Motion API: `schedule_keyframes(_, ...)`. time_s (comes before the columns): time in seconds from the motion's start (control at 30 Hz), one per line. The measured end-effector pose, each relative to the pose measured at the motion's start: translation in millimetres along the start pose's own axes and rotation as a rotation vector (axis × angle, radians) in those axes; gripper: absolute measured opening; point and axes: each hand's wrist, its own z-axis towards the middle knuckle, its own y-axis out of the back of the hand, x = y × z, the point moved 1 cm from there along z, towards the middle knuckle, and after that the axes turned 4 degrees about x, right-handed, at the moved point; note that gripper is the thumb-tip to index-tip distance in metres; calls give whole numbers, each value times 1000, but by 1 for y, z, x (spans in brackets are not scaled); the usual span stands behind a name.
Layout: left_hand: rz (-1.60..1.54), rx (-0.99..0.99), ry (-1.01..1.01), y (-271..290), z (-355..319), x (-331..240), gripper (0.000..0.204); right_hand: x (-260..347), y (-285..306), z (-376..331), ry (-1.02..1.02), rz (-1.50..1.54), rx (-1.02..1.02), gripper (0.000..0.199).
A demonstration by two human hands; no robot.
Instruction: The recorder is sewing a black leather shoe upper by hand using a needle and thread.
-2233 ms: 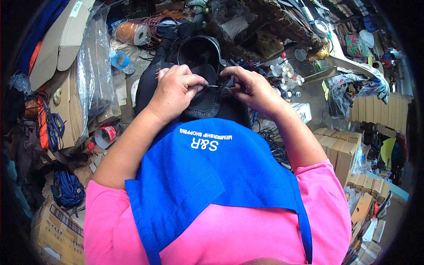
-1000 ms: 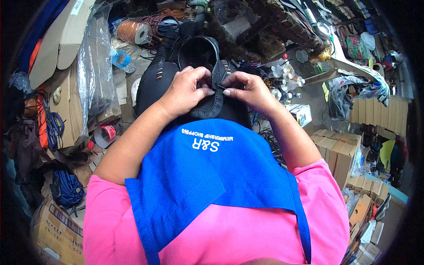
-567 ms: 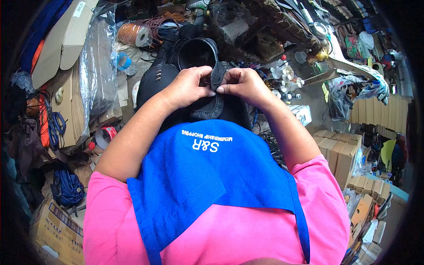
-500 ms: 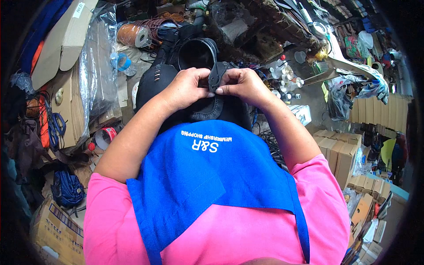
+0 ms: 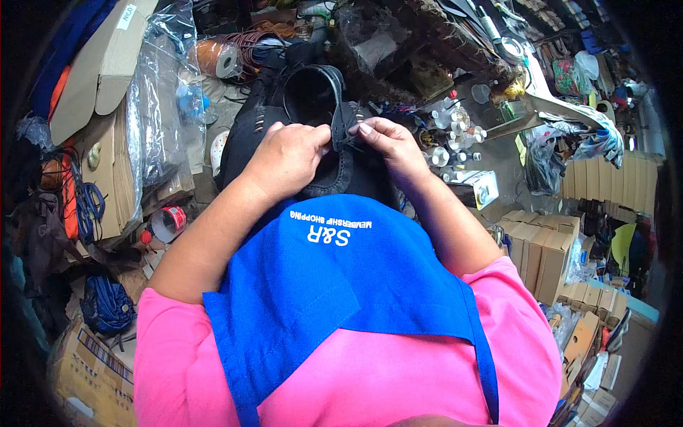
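Right at centre frame, both hands, left hand [image 5: 286, 155] and right hand [image 5: 388, 142], pinched the black shoe [image 5: 313, 121] between them, its length running toward the top.

A black shoe [image 5: 313, 135] is showing at the upper centre of the frame, above a bright blue apron [image 5: 341, 285] with white lettering, which is lying over a pink shirt [image 5: 356, 377]. Brown cardboard boxes [image 5: 541, 249] are standing at the right, and an orange-brown spool [image 5: 217, 60] is sitting at the upper left.
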Motion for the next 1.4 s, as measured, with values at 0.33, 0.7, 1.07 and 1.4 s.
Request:
schedule_keyframes(0.33,31,-87,178,29,-88,45,16,-28,73,-4,28,163,-352,25)
schedule_keyframes(0.7,-1657,-7,-190,64,-34,-12,21,71,3,5,158,141,330,32)
schedule_keyframes(1.07,374,-194,125,22,-101,88,23,-11,72,-29,165,-1374,-33,33)
schedule_keyframes(1.4,363,-245,-43,56,-8,4,63,-55,108,-31,-202,196,-254,38)
